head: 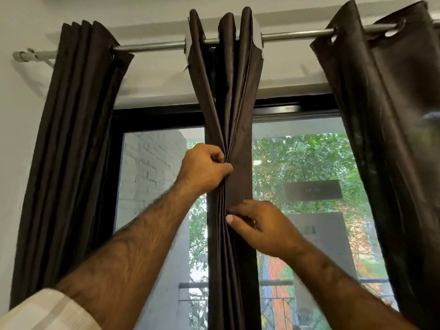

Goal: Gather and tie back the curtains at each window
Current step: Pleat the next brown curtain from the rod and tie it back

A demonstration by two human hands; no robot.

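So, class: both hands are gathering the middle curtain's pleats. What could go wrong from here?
1. The left hand grips only part of the middle curtain; the right-side fold may slip loose.
2. The right hand merely pinches the pleats lower down, so they could fan out.
3. Tugging downward might strain the curtain rod.

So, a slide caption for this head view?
Left hand and right hand gather the middle curtain into pleats.

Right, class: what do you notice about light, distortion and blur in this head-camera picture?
Head view: daylight through the window backlights the dark middle curtain; the wide-angle lens bows the rod and side curtains; the right hand looks slightly motion-blurred.
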